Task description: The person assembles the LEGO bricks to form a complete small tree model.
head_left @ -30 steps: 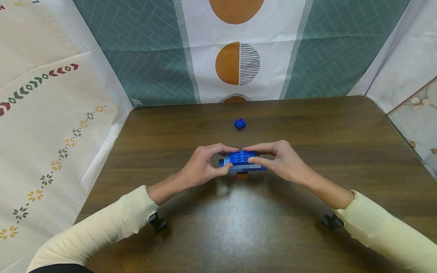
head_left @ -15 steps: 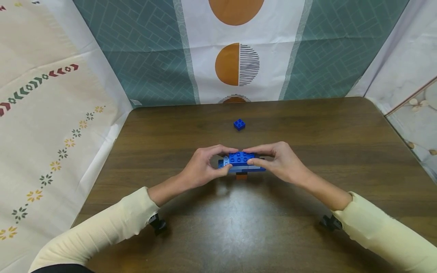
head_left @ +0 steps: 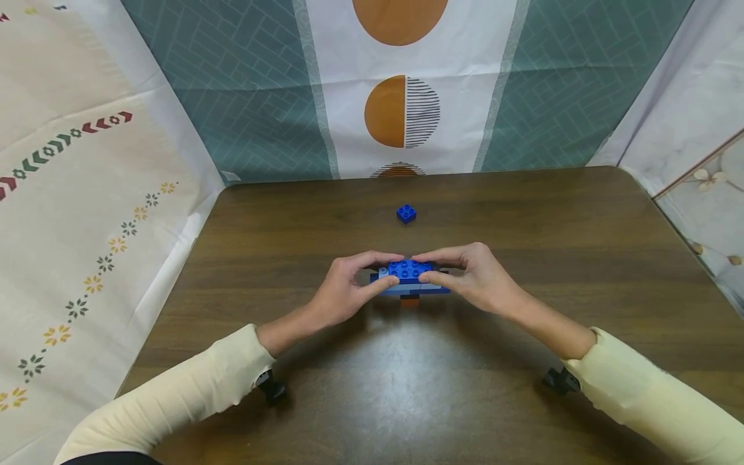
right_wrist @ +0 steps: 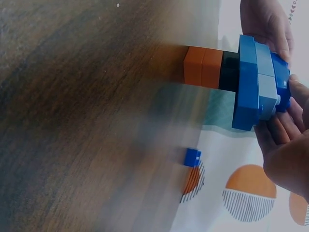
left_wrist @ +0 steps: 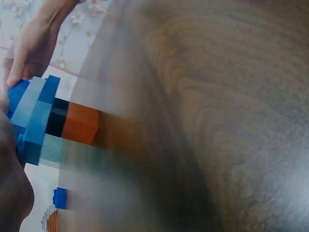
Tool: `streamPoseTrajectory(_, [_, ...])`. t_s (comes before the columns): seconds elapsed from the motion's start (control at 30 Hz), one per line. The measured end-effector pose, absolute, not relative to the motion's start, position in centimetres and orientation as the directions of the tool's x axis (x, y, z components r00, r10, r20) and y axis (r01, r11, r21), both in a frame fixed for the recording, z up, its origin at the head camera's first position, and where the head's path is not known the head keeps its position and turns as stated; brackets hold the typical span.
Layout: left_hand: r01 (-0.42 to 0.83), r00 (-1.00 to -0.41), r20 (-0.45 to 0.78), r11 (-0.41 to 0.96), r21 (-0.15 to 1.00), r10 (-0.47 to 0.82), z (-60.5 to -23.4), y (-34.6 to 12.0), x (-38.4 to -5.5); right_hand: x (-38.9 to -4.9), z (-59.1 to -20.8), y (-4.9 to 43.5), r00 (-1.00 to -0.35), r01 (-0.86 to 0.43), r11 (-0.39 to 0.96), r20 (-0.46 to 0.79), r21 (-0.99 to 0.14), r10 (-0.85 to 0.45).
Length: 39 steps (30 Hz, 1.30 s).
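A stack of toy building bricks stands mid-table between the two hands. On top is a dark blue brick (head_left: 405, 268) with several studs. Under it come light blue bricks (right_wrist: 267, 87), a wider layer of blue bricks (right_wrist: 246, 87), a black brick (right_wrist: 229, 71) and orange bricks (right_wrist: 202, 66) on the table. The left hand (head_left: 343, 290) pinches the top brick's left part, thumb at the near side and fingers at the far side. The right hand (head_left: 479, 284) grips its right part the same way. Fingertips behind the stack are partly hidden.
A loose blue brick (head_left: 406, 214) with studs up lies behind the stack, nearer the far edge of the brown wooden table (head_left: 279, 226). Patterned cloths (head_left: 261, 97) hang behind and at both sides. Black wrist mounts (head_left: 270, 386) sit under the sleeves.
The left thumb has slid slightly to the right along the near side of the top brick. The right hand keeps its hold, and the stack stays in place.
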<state>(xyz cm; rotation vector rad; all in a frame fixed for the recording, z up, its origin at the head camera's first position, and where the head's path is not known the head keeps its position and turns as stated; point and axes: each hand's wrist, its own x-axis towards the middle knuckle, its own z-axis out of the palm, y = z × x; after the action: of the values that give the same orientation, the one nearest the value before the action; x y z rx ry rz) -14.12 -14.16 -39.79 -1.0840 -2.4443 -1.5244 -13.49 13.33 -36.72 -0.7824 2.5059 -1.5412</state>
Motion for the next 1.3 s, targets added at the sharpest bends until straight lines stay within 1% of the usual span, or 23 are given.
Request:
streamPoseTrajectory(0.13, [0.582, -0.758, 0.411, 0.24, 0.777, 0.507, -40.4, -14.1, -14.1, -13.6, -36.8, 13.3, -0.864, -0.363, 0.35, 0.172, -0.864, -0.473])
streamPoseTrajectory(0.5, [0.584, -0.755, 0.44, 0.193, 0.789, 0.486, -41.1, -14.2, -14.1, -13.5, -37.0, 13.2, -0.866, -0.341, 0.341, 0.152, -0.876, -0.476])
streamPoseTrajectory(0.6, [0.602, -0.739, 0.446, 0.199, 0.773, 0.505, -40.9, -14.3, -14.4, -13.4, -37.0, 13.2, -0.869, -0.337, 0.348, 0.147, -0.875, -0.472])
streamPoseTrajectory(0.8, [0.661, -0.678, 0.445, 0.22, 0.718, 0.585, -40.1, -14.7, -15.5, -13.5, -36.8, 13.3, -0.869, -0.345, 0.357, 0.152, -0.868, -0.47])
streamPoseTrajectory(0.9, [0.66, -0.667, 0.427, 0.218, 0.719, 0.611, -39.8, -15.0, -16.3, -13.5, -36.8, 13.2, -0.872, -0.342, 0.368, 0.147, -0.865, -0.467])
streamPoseTrajectory(1.0, [0.642, -0.689, 0.41, 0.24, 0.728, 0.598, -39.4, -15.2, -17.6, -13.5, -36.7, 13.2, -0.873, -0.344, 0.378, 0.145, -0.86, -0.465])
streamPoseTrajectory(1.13, [0.593, -0.757, 0.369, 0.329, 0.735, 0.54, -39.2, -15.0, -20.0, -13.5, -36.6, 13.1, -0.872, -0.349, 0.377, 0.151, -0.858, -0.466])
streamPoseTrajectory(1.2, [0.551, -0.794, 0.322, 0.388, 0.738, 0.515, -39.2, -14.8, -21.4, -13.5, -36.6, 13.1, -0.872, -0.35, 0.377, 0.151, -0.858, -0.465])
streamPoseTrajectory(1.3, [0.469, -0.849, 0.22, 0.494, 0.732, 0.48, -39.6, -14.2, -23.5, -13.4, -36.7, 13.1, -0.873, -0.351, 0.381, 0.152, -0.855, -0.463])
